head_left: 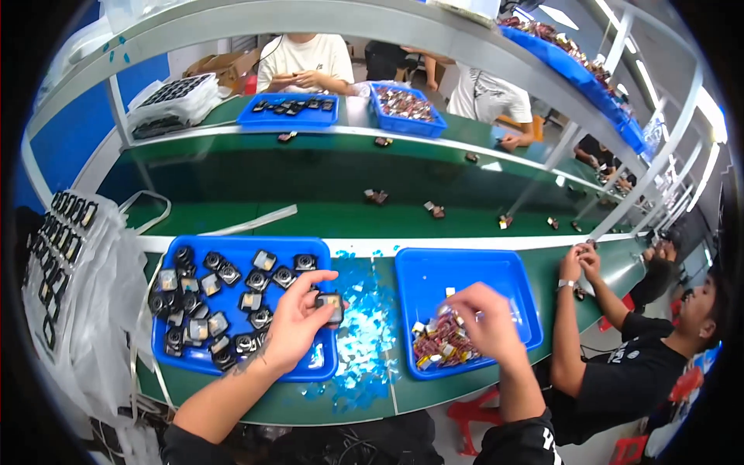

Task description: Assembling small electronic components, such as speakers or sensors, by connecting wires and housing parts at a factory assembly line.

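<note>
My left hand (288,332) pinches a small black module (329,304), a boxy part with a pale face, between thumb and fingers. It is held above the right side of a blue tray (232,242). Several similar black modules (198,328) with round lens-like fronts lie loose in that tray. Over a second blue tray (496,283) is my right hand (490,322), its fingers bent together. A small white piece shows by the fingertips; what they hold is not clear. Below them lies a heap of small wired parts (446,341) with reddish leads and white and yellow bits.
Shiny blue film pieces (360,333) cover the green table between the trays. Stacked black-part trays in plastic (66,256) stand at left. Wired parts (434,209) lie scattered along the green belt. A co-worker (628,349) sits close at right; others work across the line beneath a metal frame.
</note>
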Tool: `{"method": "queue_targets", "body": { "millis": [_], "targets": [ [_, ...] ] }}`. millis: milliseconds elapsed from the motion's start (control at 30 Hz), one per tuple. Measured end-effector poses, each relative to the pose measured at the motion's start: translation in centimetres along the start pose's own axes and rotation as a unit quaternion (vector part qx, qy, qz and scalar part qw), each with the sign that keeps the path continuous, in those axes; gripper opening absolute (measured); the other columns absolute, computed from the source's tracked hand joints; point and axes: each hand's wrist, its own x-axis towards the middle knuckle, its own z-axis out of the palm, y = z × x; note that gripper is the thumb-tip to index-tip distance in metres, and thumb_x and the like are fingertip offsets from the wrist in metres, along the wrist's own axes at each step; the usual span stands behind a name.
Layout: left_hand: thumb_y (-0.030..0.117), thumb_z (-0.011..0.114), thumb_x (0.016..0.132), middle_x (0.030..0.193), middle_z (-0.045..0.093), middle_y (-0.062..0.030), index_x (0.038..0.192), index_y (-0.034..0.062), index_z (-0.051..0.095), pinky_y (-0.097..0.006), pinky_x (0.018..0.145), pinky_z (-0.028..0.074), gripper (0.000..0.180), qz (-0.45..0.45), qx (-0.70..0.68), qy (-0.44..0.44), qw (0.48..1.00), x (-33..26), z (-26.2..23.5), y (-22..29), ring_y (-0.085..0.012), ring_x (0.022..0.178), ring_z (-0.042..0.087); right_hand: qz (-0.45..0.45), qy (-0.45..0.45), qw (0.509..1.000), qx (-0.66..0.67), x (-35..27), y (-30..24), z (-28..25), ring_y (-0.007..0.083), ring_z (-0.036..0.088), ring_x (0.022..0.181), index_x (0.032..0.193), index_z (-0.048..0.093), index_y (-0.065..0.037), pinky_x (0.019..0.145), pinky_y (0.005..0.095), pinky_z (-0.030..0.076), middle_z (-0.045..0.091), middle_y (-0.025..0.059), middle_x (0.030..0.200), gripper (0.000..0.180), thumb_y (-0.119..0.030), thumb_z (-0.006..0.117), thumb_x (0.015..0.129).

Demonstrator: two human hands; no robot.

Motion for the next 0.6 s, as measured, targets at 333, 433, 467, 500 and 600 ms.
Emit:
{"method": "queue_targets", "body": {
  "millis": [333, 433, 467, 500, 600],
  "targets": [
    [0.009, 0.075, 0.079, 0.098, 0.058, -0.0097, 0.088, 0.0032, 0.072, -0.033, 0.083, 0.047, 0.012, 0.213, 0.233, -0.064, 0.947, -0.1, 0.7, 0.4, -0.0207, 0.092, 0.058, 0.126, -0.127, 0.901, 0.394, 3.4, -6.7, 5.8, 0.0099, 0.065, 0.08, 0.093, 0.064, 0.003, 0.072, 0.0234, 0.054, 0.067, 0.0061, 0.088, 0.01, 0.0, 0.07, 0.086],
    [0.015, 0.075, 0.081, 0.095, 0.057, -0.0079, 0.086, 0.0031, 0.07, -0.03, 0.073, 0.05, 0.013, 0.213, 0.2, -0.06, 0.954, 0.2, 0.4, 0.1, -0.0185, 0.084, 0.06, 0.134, -0.128, 0.865, 0.466, 4.0, -6.1, 6.1, 0.0102, 0.065, 0.076, 0.093, 0.064, 0.003, 0.069, 0.0224, 0.054, 0.067, 0.0079, 0.087, 0.011, 0.003, 0.07, 0.084],
    [0.014, 0.076, 0.08, 0.093, 0.057, -0.0071, 0.086, 0.0036, 0.071, -0.029, 0.072, 0.05, 0.013, 0.192, 0.196, -0.045, 0.961, -0.2, 0.2, 0.0, -0.0173, 0.083, 0.06, 0.14, -0.14, 0.853, 0.482, 4.0, -6.3, 6.4, 0.0099, 0.065, 0.075, 0.093, 0.064, 0.004, 0.068, 0.0222, 0.054, 0.067, 0.0071, 0.085, 0.01, 0.0, 0.069, 0.085],
    [0.014, 0.076, 0.08, 0.093, 0.057, -0.0071, 0.086, 0.0036, 0.071, -0.029, 0.072, 0.05, 0.013, 0.187, 0.193, -0.044, 0.962, -0.2, 0.1, -0.1, -0.0173, 0.083, 0.06, 0.146, -0.142, 0.852, 0.482, 4.0, -6.2, 6.6, 0.0099, 0.065, 0.075, 0.093, 0.064, 0.004, 0.068, 0.0222, 0.054, 0.067, 0.0071, 0.085, 0.01, 0.0, 0.069, 0.085],
    [0.011, 0.077, 0.078, 0.091, 0.057, -0.0064, 0.085, 0.0043, 0.071, -0.029, 0.072, 0.05, 0.011, 0.162, 0.173, -0.024, 0.971, -0.3, 0.1, 0.0, -0.0167, 0.083, 0.06, 0.138, -0.132, 0.872, 0.45, 3.8, -5.8, 6.9, 0.0093, 0.062, 0.07, 0.089, 0.064, 0.002, 0.063, 0.0208, 0.05, 0.066, 0.0055, 0.082, 0.009, -0.005, 0.068, 0.086]
  ]
}}
